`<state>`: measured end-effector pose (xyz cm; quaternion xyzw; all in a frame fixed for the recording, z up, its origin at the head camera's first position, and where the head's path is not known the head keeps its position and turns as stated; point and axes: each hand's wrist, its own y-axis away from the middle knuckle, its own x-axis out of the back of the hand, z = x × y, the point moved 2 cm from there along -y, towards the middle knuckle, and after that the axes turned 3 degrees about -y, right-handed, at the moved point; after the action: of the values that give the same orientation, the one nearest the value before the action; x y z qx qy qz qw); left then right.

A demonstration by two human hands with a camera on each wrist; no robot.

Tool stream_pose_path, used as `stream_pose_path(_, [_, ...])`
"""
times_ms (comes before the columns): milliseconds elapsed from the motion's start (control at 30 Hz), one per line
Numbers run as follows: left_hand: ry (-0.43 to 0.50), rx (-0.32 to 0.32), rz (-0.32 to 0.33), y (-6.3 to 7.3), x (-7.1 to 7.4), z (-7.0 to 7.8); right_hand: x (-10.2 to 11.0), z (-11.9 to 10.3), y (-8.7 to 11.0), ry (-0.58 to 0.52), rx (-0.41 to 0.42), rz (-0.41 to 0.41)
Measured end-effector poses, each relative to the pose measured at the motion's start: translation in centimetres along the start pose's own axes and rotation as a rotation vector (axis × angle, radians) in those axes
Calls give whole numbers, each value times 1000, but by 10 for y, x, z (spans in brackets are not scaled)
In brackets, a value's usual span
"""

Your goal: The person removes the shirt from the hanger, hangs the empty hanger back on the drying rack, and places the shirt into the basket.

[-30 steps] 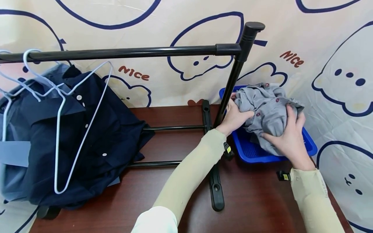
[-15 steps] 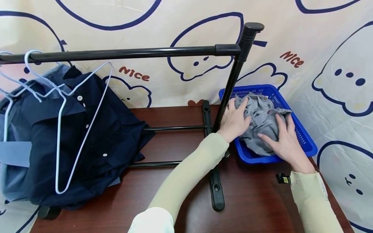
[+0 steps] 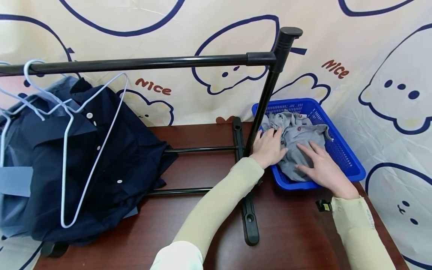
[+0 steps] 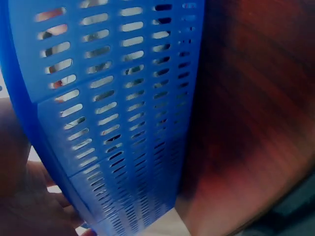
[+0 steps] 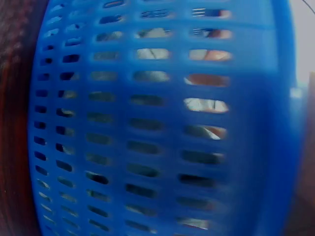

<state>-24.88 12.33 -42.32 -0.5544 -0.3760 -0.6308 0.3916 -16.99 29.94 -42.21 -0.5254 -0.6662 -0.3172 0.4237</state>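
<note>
A crumpled grey shirt (image 3: 297, 135) with dark red buttons lies inside a blue plastic basket (image 3: 347, 159) at the right of the head view. My left hand (image 3: 268, 149) rests on the shirt's left part, beside the basket's left rim. With fingers spread, my right hand (image 3: 322, 168) lies flat on the shirt's front right part. Each wrist view is filled by the slotted outside wall of the basket (image 4: 113, 108); some fingers (image 4: 44, 187) appear at the rim in the left wrist view.
A black clothes rack (image 3: 162, 63) stands left of the basket, its upright post close to my left hand. Dark navy and blue shirts (image 3: 101, 161) hang on it, with a pale blue wire hanger (image 3: 64, 165) in front. A brown table (image 3: 290, 228) lies below.
The grey shirt has gone down into the basket and now lies lower and flatter. Both hands have moved down with it, and the right hand has shifted left with its fingers spread.
</note>
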Motion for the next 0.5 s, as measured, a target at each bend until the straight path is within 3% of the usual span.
stream_pose_path(233, [-107, 28, -24, -8, -9, -1, -7, 3, -12, 18, -38, -166])
stream_pose_path(500, [-52, 15, -45, -11, -12, 0, -13, 5, -16, 24, -57, -273])
